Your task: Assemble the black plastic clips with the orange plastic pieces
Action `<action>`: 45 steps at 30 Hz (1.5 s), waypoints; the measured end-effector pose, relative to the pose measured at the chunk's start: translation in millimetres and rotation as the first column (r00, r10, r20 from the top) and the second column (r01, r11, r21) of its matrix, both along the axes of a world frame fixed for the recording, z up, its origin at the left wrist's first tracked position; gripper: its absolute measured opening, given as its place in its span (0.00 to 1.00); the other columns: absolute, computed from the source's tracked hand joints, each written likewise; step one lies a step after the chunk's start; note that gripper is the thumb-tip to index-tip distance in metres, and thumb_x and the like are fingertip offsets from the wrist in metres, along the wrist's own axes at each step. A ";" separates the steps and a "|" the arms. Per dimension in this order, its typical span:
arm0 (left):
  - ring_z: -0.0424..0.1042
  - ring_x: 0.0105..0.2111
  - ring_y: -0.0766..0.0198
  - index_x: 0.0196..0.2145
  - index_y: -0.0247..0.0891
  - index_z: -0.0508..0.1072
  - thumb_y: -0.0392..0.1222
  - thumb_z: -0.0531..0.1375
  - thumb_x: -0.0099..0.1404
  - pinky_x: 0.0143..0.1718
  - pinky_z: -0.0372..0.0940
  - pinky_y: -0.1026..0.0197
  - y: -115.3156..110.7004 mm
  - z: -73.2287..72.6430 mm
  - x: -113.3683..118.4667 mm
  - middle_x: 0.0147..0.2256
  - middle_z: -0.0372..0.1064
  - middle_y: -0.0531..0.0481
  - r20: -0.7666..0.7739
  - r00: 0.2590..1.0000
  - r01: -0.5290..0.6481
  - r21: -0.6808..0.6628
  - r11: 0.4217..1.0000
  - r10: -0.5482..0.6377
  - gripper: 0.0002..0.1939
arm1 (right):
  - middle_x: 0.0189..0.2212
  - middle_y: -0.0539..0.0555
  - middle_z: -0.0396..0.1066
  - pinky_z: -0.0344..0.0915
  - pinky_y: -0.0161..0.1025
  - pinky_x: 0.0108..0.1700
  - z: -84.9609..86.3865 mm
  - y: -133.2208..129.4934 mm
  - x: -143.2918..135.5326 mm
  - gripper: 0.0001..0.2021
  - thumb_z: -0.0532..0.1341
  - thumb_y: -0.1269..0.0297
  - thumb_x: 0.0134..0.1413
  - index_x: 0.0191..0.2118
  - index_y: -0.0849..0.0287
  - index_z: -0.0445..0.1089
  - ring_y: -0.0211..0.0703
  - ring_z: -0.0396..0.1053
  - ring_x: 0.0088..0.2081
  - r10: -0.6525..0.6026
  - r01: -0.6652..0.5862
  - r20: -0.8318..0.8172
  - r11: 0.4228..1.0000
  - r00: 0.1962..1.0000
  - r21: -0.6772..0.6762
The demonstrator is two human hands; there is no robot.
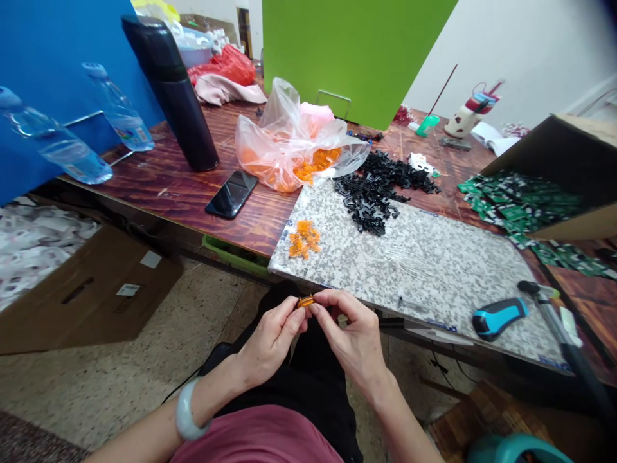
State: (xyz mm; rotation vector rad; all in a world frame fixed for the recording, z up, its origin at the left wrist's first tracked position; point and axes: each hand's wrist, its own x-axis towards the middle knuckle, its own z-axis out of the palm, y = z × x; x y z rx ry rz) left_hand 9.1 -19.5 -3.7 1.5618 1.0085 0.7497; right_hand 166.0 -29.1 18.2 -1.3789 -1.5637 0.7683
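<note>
Between the fingertips of both hands is a small orange part, held over my lap just off the table's front edge. My left hand pinches its left end, and my right hand pinches the right end. Ahead on the speckled stone slab lies a small pile of orange pieces. A heap of black parts spreads over the slab's back edge. Behind the slab's left corner, a clear plastic bag holds more orange pieces.
A phone, a dark flask and two water bottles are at the left. At the right are a box of green boards, a blue-black tool and a dark metal arm. A cardboard box sits low left.
</note>
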 end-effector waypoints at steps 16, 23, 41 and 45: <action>0.61 0.29 0.68 0.31 0.37 0.62 0.39 0.44 0.71 0.34 0.57 0.65 5.2 8.9 -12.3 0.28 0.59 0.55 -0.086 0.980 0.187 0.095 0.978 -0.179 0.13 | 0.36 0.53 0.73 0.67 0.36 0.39 -1.2 3.5 11.4 0.09 0.61 0.61 0.56 0.41 0.57 0.73 0.40 0.70 0.36 0.179 -0.274 -0.336 0.926 0.925 -0.260; 0.61 0.30 0.68 0.32 0.37 0.63 0.38 0.44 0.71 0.34 0.57 0.66 6.8 10.7 -11.2 0.29 0.59 0.55 -0.064 0.979 0.200 0.100 0.975 -0.194 0.12 | 0.35 0.53 0.72 0.67 0.34 0.38 -0.8 3.6 10.7 0.08 0.62 0.63 0.56 0.40 0.58 0.73 0.39 0.70 0.36 0.158 -0.298 -0.448 0.918 0.880 -0.262; 0.60 0.29 0.67 0.33 0.38 0.61 0.39 0.43 0.71 0.33 0.57 0.65 7.2 7.3 -10.5 0.29 0.59 0.54 -0.124 0.969 0.232 0.144 0.962 -0.216 0.11 | 0.32 0.50 0.69 0.65 0.31 0.33 -1.2 -4.7 5.0 0.05 0.61 0.65 0.57 0.38 0.56 0.73 0.34 0.67 0.30 0.090 -0.215 -0.453 0.949 0.887 -0.231; 0.60 0.28 0.66 0.33 0.38 0.61 0.39 0.43 0.71 0.31 0.57 0.64 6.7 6.8 -9.3 0.28 0.59 0.54 -0.135 0.970 0.223 0.175 0.959 -0.201 0.12 | 0.32 0.51 0.69 0.65 0.32 0.33 -2.2 -5.9 5.3 0.05 0.61 0.65 0.57 0.38 0.57 0.73 0.36 0.67 0.32 0.090 -0.199 -0.420 0.955 0.903 -0.222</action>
